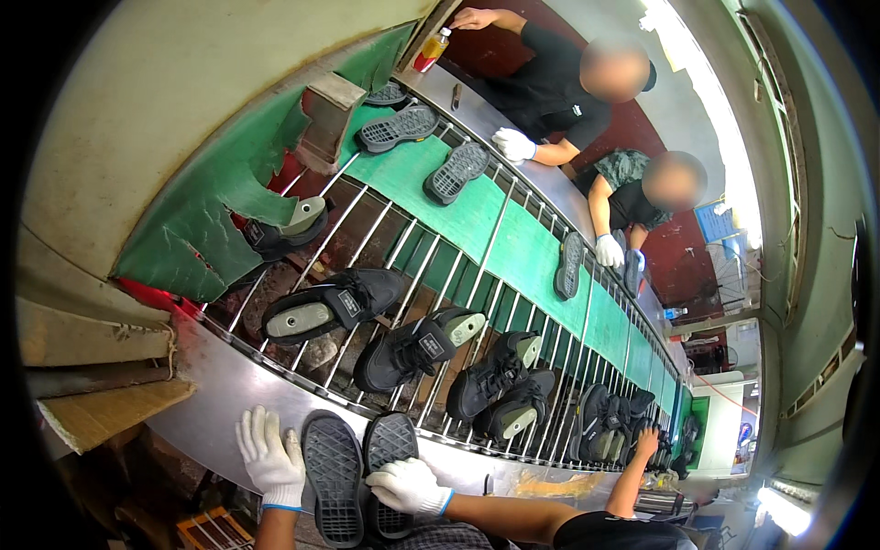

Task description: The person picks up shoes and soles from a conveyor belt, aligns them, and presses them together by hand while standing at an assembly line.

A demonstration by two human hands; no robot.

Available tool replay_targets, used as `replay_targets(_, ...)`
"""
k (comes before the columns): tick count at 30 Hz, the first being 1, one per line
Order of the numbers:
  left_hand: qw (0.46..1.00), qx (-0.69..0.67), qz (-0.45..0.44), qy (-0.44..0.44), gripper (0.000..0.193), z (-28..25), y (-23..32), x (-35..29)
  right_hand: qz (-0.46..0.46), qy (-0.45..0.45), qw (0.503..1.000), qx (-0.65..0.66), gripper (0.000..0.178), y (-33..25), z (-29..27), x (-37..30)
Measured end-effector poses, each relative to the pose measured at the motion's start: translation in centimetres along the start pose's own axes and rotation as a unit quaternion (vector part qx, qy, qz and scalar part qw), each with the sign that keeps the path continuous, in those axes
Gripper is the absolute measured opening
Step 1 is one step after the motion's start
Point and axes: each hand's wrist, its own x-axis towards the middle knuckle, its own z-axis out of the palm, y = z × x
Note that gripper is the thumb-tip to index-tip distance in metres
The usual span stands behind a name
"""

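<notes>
Two dark grey shoe soles with a grid tread lie side by side near the lower edge, treads facing up. My left hand (pixel 272 458), in a white knit glove, is beside the left shoe sole (pixel 333 477), its fingers spread and its thumb close to the sole's edge. Over the middle of the right shoe sole (pixel 391 440) my right hand (pixel 410 486), also gloved in white, curls its fingers and grips it. The undersides of both soles are hidden. Just beyond them, black shoes (pixel 403 353) with pale inserts sit on a metal rod rack.
The rod conveyor (pixel 417 298) runs from upper left to lower right. On its green belt (pixel 477 238) lie loose soles (pixel 456 171). Two co-workers stand across it; a third person's hand (pixel 648 442) reaches shoes at right. A torn green flap (pixel 183 243) hangs at left.
</notes>
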Motion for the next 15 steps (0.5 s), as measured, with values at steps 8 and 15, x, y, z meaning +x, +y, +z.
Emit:
replay_targets(8,1.000,0.000,-0.001,0.006,0.044,0.02,-0.26,0.21,0.004,0.000,1.000,0.003,0.019,-0.14,0.13,0.48)
replay_targets(15,1.000,-0.002,-0.008,0.001,0.045,0.15,-0.60,0.38,0.000,-0.002,1.000,0.005,0.018,-0.44,0.05,0.94)
